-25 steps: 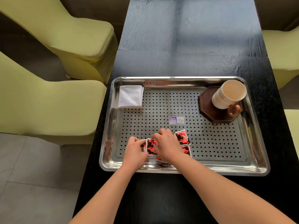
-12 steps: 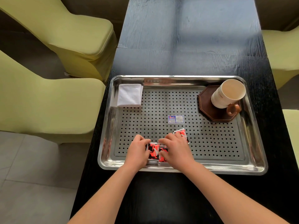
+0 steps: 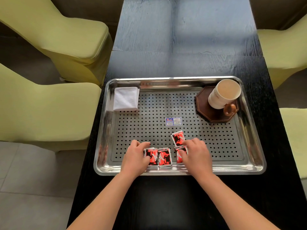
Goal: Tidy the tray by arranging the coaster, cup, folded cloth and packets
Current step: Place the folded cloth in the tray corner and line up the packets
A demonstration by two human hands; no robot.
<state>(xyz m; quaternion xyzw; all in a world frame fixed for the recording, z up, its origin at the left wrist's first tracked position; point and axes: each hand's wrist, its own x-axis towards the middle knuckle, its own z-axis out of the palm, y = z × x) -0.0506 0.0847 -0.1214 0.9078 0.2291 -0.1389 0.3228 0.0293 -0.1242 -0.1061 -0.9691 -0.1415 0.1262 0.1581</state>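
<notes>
Pinching packets (image 3: 164, 157) at the tray (image 3: 232, 170) rim, left hand (image 3: 135, 157) and right hand (image 3: 196, 156) sit apart.

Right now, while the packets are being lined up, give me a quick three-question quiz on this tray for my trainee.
1. True or false: the cup stands on the coaster.
2. How many red packets show on the tray?
3. The folded cloth lies in which tray corner? A far left, B far right, C near right.
Key: 1 true; 2 four; 3 A.
</notes>
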